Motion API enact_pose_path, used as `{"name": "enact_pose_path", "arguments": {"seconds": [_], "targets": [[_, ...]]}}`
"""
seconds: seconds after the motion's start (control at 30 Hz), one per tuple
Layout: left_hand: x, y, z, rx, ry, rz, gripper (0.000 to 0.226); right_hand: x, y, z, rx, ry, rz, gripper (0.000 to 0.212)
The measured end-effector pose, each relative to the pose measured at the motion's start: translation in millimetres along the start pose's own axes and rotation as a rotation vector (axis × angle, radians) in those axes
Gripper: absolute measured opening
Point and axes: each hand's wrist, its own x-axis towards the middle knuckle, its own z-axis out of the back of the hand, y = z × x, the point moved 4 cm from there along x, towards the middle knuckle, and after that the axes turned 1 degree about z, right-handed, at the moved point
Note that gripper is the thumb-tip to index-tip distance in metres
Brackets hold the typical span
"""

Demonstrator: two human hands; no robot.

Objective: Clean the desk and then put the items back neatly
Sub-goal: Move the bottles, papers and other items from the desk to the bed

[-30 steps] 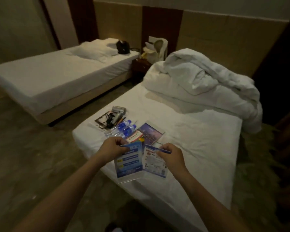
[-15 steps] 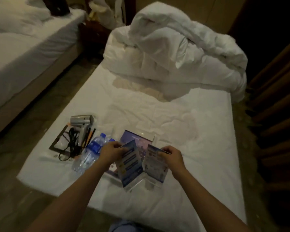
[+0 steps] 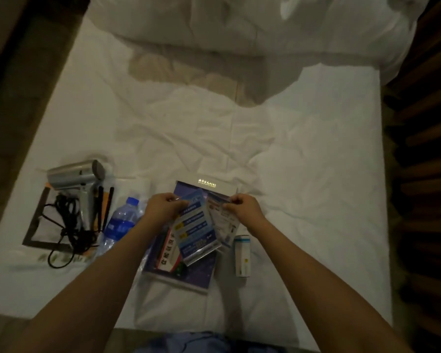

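Dim, yellowish indoor light; the frame corners fall into darkness. Wide-angle bending at the edges, soft motion blur throughout, fine print unreadable.

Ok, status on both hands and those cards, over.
Left hand pinching blue card. Right hand pinching pale card. Both held above booklet on bed. Bottle close by left wrist.

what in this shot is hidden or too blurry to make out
Head view only:
- Print on the blue card held by the left hand and on the paler card held by the right hand: too blurred to read.
- Booklet cover: mostly hidden under the cards and the left forearm.
- Water bottle: lower end hidden behind the left forearm.
- Duvet: cut off by the top edge.
- Small white box: label too small to read.
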Motion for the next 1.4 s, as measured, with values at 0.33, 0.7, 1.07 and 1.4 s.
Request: {"name": "enact_pose_path", "arguments": {"seconds": [0.33,0.7,1.07,1.4], "targets": [[10.2,-6.6,6.9,0.353,-0.183,-0.131,0.064,-2.1,0.6,18.1,-0.571,-0.103,0.221,0.042],[-129.9,-33.0,-43.8,0.510,-0.124,-0.306,0.038,-125.7,10.3,73.4,-0.716,-0.024,0.402,0.031],[-291.5,-91.2,-193.8,0.840,0.014,-0.732,0.039,-301.1,-99.9,224.7,-0.656,-0.269,0.347,0.038],[-400.3,-73.5,-348.2,1.215,0.458,-1.164,0.040,-447.7,-246.8,256.3,-0.316,-0.635,-0.085,0.040]]}}
